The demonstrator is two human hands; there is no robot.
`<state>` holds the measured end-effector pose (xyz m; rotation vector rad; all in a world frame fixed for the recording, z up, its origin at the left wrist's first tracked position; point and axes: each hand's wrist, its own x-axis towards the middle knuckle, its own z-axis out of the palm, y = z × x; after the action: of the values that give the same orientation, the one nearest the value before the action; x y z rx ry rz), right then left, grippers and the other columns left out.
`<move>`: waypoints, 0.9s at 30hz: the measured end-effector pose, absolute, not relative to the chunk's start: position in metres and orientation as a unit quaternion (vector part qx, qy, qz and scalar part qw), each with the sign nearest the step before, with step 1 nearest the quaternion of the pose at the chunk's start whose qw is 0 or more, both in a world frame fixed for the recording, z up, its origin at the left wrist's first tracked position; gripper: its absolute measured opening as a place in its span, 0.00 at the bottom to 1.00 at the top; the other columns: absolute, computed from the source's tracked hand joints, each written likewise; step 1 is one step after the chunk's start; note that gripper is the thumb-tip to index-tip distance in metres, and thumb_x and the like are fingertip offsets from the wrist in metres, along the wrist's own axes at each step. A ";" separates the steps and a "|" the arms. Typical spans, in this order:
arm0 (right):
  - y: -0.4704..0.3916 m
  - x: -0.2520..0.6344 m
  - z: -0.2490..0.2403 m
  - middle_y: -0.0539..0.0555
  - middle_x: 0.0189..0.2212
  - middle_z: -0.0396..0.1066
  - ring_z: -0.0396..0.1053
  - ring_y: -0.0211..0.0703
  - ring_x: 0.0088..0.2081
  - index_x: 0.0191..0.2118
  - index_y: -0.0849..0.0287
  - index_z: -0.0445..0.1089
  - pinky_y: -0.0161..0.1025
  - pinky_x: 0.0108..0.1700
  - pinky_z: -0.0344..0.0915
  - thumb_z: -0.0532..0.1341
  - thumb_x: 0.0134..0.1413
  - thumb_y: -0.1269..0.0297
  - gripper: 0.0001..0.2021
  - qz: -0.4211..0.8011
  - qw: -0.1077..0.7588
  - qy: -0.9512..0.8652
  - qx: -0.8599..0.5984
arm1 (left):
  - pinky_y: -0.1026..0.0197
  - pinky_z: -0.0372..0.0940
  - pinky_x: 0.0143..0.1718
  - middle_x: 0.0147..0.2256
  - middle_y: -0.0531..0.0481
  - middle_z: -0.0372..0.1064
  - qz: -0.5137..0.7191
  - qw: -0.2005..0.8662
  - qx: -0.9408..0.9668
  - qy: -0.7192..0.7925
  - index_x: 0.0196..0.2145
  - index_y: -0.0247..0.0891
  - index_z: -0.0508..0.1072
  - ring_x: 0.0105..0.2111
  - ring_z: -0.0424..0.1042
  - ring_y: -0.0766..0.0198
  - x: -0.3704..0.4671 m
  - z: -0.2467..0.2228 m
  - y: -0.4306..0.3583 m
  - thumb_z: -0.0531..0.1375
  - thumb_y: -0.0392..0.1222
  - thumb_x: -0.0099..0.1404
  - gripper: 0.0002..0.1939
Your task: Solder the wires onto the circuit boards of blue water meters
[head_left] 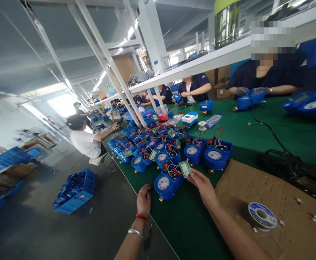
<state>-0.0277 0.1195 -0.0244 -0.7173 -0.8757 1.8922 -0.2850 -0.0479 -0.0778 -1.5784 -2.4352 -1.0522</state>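
Note:
A blue round meter (165, 184) with a white dial stands near the green table's front edge, its coloured wires running to a small green circuit board (185, 168). My right hand (201, 182) pinches that board at its lower right corner, just right of the meter. My left hand (143, 200), wearing a ring, rests at the table edge left of the meter, fingers curled; whether they hold anything is hidden. Behind the held board are several more blue meters (192, 151) with open tops, wires and boards.
Brown cardboard (255, 187) at right bears a solder spool (262, 216). Behind it lies a dark tool (290, 166) with a cable. A white shelf (201, 61) crosses above the table. Co-workers (263, 77) sit opposite; another person (83, 141) sits left. A blue crate (78, 191) stands on the floor.

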 end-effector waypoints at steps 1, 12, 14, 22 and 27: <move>0.119 -0.028 -0.025 0.55 0.39 0.76 0.73 0.50 0.41 0.46 0.58 0.74 0.51 0.53 0.64 0.68 0.42 0.50 0.25 0.765 0.453 -0.355 -0.288 | 0.48 0.62 0.55 0.48 0.46 0.69 -0.341 0.028 -0.512 -0.788 0.38 0.38 0.73 0.50 0.67 0.57 -0.285 -0.077 -0.048 0.47 0.32 0.61 0.17; 0.121 -0.028 -0.033 0.55 0.40 0.76 0.73 0.50 0.40 0.48 0.57 0.73 0.52 0.53 0.65 0.68 0.43 0.51 0.25 0.751 0.464 -0.374 -0.283 | 0.47 0.61 0.55 0.47 0.45 0.69 -0.347 0.027 -0.511 -0.786 0.38 0.38 0.73 0.50 0.67 0.57 -0.282 -0.074 -0.048 0.47 0.31 0.61 0.17; 0.120 -0.028 -0.034 0.55 0.40 0.76 0.73 0.50 0.41 0.49 0.57 0.72 0.52 0.53 0.65 0.68 0.44 0.52 0.25 0.750 0.465 -0.374 -0.285 | 0.48 0.62 0.55 0.47 0.46 0.69 -0.346 0.027 -0.510 -0.787 0.38 0.38 0.73 0.49 0.67 0.57 -0.281 -0.073 -0.048 0.47 0.31 0.61 0.16; 0.121 -0.030 -0.037 0.54 0.41 0.75 0.73 0.50 0.41 0.48 0.57 0.73 0.52 0.51 0.66 0.68 0.45 0.54 0.23 0.747 0.467 -0.373 -0.290 | 0.49 0.63 0.54 0.46 0.46 0.69 -0.349 0.034 -0.513 -0.783 0.38 0.38 0.72 0.49 0.68 0.58 -0.284 -0.077 -0.048 0.47 0.31 0.61 0.16; 0.122 -0.030 -0.040 0.53 0.41 0.76 0.74 0.48 0.40 0.48 0.55 0.73 0.50 0.51 0.66 0.67 0.45 0.53 0.22 0.744 0.470 -0.378 -0.287 | 0.48 0.62 0.54 0.47 0.46 0.69 -0.348 0.033 -0.516 -0.782 0.38 0.39 0.72 0.49 0.68 0.57 -0.285 -0.079 -0.048 0.47 0.30 0.61 0.16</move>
<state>-0.0302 0.1222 -0.0398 -0.7042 -0.9266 1.8238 -0.2854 -0.0479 -0.0790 -1.5869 -2.4060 -1.0718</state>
